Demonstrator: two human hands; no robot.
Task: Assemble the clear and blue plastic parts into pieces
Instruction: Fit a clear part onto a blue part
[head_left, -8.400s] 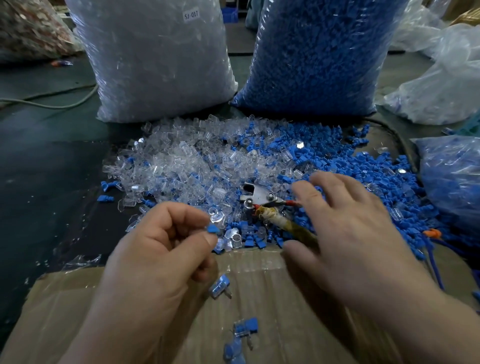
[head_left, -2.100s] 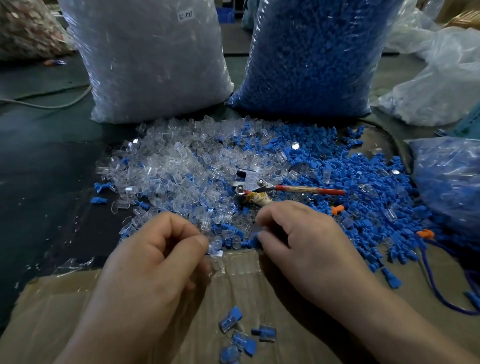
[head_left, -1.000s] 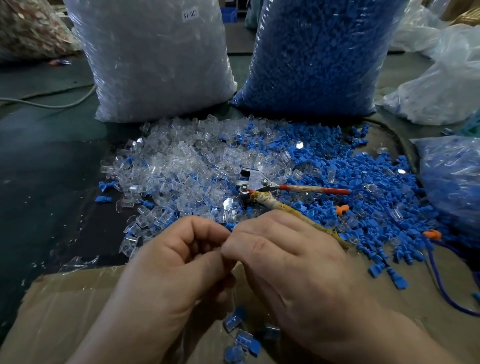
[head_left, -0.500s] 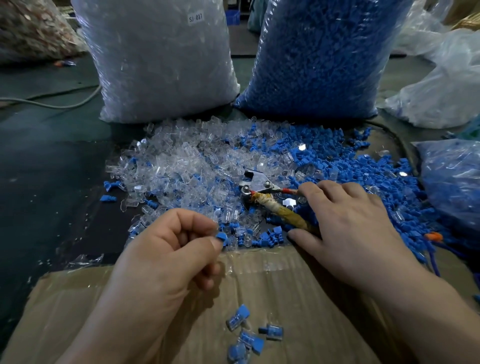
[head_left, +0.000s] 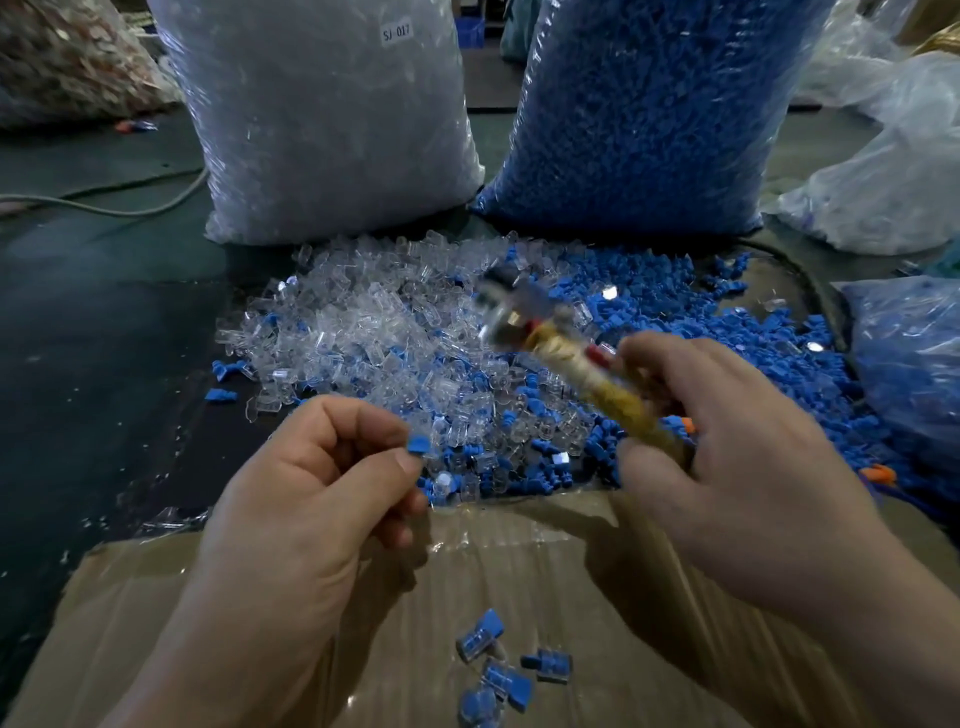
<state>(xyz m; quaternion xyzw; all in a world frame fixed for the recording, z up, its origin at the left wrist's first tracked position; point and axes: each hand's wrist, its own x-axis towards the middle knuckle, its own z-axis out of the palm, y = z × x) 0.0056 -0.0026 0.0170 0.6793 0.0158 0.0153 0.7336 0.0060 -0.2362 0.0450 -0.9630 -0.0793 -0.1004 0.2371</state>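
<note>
My left hand (head_left: 317, 499) pinches a small blue and clear piece (head_left: 418, 445) between thumb and forefinger, just above the near edge of the heap. My right hand (head_left: 727, 457) grips the taped handles of a pair of pliers (head_left: 561, 358), lifted off the heap and blurred, with the metal jaws pointing up and left. Loose clear parts (head_left: 363, 332) cover the left of the heap and loose blue parts (head_left: 727, 332) the right. Several joined blue-and-clear pieces (head_left: 498, 670) lie on the cardboard (head_left: 519, 571) in front of me.
A tall bag of clear parts (head_left: 322, 119) and a tall bag of blue parts (head_left: 649, 114) stand behind the heap. More plastic bags (head_left: 909, 364) sit at the right. A grey cable (head_left: 104, 208) runs over the dark surface at the left.
My right hand has closed on the pliers and raised them off the heap. My left hand still holds the small piece, nearly in the same place.
</note>
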